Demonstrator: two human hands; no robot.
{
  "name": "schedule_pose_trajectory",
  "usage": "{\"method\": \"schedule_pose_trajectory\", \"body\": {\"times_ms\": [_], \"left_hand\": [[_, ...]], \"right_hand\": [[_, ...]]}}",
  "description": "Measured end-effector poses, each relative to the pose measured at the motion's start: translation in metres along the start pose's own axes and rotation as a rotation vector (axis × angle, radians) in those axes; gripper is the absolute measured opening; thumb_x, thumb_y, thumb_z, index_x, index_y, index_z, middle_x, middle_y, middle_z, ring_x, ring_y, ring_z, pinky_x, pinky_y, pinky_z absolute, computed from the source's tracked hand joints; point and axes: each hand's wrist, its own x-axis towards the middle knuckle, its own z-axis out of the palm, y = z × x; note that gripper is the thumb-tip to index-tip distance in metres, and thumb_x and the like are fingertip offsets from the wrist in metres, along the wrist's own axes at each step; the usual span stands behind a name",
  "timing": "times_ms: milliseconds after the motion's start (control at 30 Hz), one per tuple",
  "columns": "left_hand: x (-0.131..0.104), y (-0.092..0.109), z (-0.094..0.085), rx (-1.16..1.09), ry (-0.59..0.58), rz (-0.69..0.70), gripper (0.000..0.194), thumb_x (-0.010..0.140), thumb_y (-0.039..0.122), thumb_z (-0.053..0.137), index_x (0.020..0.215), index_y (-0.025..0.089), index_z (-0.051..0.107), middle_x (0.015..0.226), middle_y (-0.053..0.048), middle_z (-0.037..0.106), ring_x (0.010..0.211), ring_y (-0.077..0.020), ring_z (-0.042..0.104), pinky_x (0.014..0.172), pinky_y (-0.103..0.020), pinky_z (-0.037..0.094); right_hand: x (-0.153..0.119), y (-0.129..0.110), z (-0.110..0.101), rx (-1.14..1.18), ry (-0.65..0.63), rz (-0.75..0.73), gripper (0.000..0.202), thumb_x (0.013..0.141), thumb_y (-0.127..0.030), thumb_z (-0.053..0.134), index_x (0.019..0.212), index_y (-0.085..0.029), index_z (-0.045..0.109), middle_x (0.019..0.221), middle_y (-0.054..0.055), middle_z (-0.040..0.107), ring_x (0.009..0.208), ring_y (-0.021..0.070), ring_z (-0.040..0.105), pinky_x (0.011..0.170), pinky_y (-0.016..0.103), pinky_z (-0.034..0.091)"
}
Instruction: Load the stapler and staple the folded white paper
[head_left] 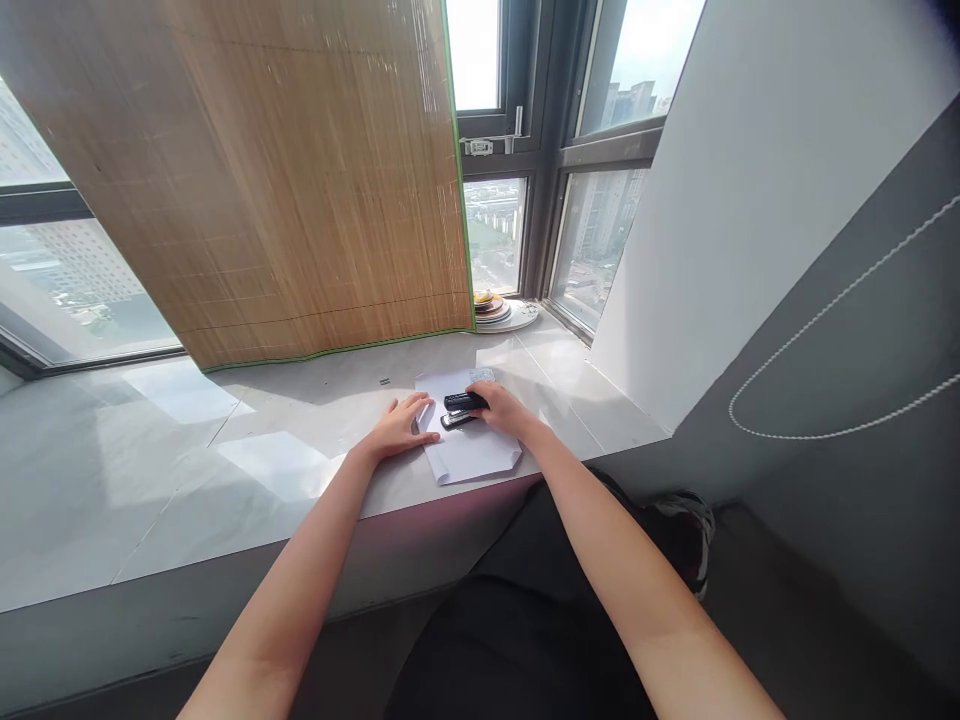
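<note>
White paper (472, 456) with folded or curled edges lies on the pale window ledge. My right hand (501, 408) is wrapped round the back end of a black stapler (459, 402), which is over the paper with its jaws apart and pointing left. My left hand (403, 424) rests at the paper's left edge, its thumb and fingers spread and touching the sheet. A small printed piece (482, 375) shows behind the stapler, at the paper's far edge.
A small dark strip (385, 381) lies on the ledge (277, 410) left of the paper. Stacked plates (493, 310) stand in the window corner. A bamboo blind (300, 180) hangs behind the ledge. A beaded cord (787, 345) loops at the right.
</note>
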Motion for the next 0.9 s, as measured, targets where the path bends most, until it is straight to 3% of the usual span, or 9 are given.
{"method": "schedule_pose_trajectory", "body": {"times_ms": [100,200,300,367,433,533,733,900], "left_hand": [[0.001,0.002,-0.001,-0.012,0.013,0.008,0.074,0.092,0.072,0.071,0.151,0.029,0.064,0.17,-0.012,0.053,0.157,-0.0382,0.047,0.138,-0.057,0.018],[0.002,0.003,-0.003,-0.023,0.028,0.013,0.065,0.093,0.071,0.07,0.143,0.029,0.067,0.165,-0.012,0.057,0.154,-0.0373,0.05,0.136,-0.058,0.021],[0.003,0.003,-0.004,-0.035,0.03,0.011,0.061,0.094,0.069,0.069,0.14,0.03,0.066,0.164,-0.011,0.058,0.152,-0.0363,0.052,0.135,-0.058,0.022],[0.003,0.002,-0.004,-0.044,0.032,0.006,0.06,0.092,0.068,0.071,0.138,0.03,0.066,0.163,-0.011,0.058,0.152,-0.0359,0.052,0.135,-0.057,0.024],[0.004,0.001,-0.004,-0.051,0.032,0.004,0.06,0.091,0.068,0.073,0.137,0.03,0.066,0.162,-0.01,0.059,0.152,-0.0359,0.052,0.135,-0.057,0.024],[0.004,0.001,-0.006,-0.067,0.032,-0.003,0.062,0.088,0.069,0.075,0.136,0.031,0.066,0.162,-0.009,0.059,0.153,-0.0361,0.051,0.135,-0.056,0.024],[0.003,0.006,-0.008,-0.098,0.028,-0.036,0.066,0.085,0.069,0.079,0.136,0.029,0.066,0.164,-0.009,0.057,0.156,-0.0373,0.047,0.135,-0.054,0.024],[0.002,0.004,-0.006,-0.157,0.046,-0.109,0.091,0.079,0.07,0.085,0.154,0.027,0.055,0.162,-0.013,0.057,0.153,-0.0404,0.047,0.127,-0.053,0.037]], "right_hand": [[-0.001,-0.005,0.0,0.023,0.006,-0.015,0.047,0.095,-0.022,0.074,0.141,-0.031,0.069,0.135,0.008,0.073,0.132,0.0278,0.064,0.116,0.046,0.051],[-0.007,-0.009,-0.005,0.059,0.194,0.011,0.058,0.1,-0.031,0.067,0.158,-0.028,0.06,0.14,0.012,0.071,0.134,0.0294,0.062,0.114,0.046,0.053],[-0.021,-0.012,-0.013,0.038,0.358,0.168,0.055,0.103,-0.027,0.05,0.155,-0.021,0.067,0.107,0.01,0.075,0.102,0.0272,0.07,0.098,0.044,0.058],[-0.033,-0.013,-0.018,0.001,0.317,0.262,0.056,0.098,-0.022,0.049,0.149,-0.02,0.073,0.081,0.004,0.07,0.08,0.0248,0.067,0.087,0.042,0.059],[-0.041,-0.016,-0.021,-0.048,0.237,0.304,0.062,0.092,-0.017,0.052,0.15,-0.022,0.073,0.069,0.001,0.065,0.073,0.024,0.064,0.082,0.039,0.058],[-0.047,-0.023,-0.022,-0.126,0.173,0.338,0.071,0.087,-0.011,0.055,0.154,-0.026,0.072,0.075,0.003,0.071,0.08,0.0255,0.068,0.082,0.038,0.057],[-0.042,-0.032,-0.019,-0.194,0.118,0.42,0.065,0.089,-0.01,0.058,0.148,-0.031,0.077,0.096,0.01,0.082,0.102,0.0309,0.075,0.089,0.038,0.056],[-0.037,-0.031,-0.019,-0.127,0.142,0.521,0.061,0.088,-0.012,0.061,0.141,-0.035,0.081,0.116,0.009,0.083,0.113,0.0309,0.074,0.09,0.036,0.056]]}}
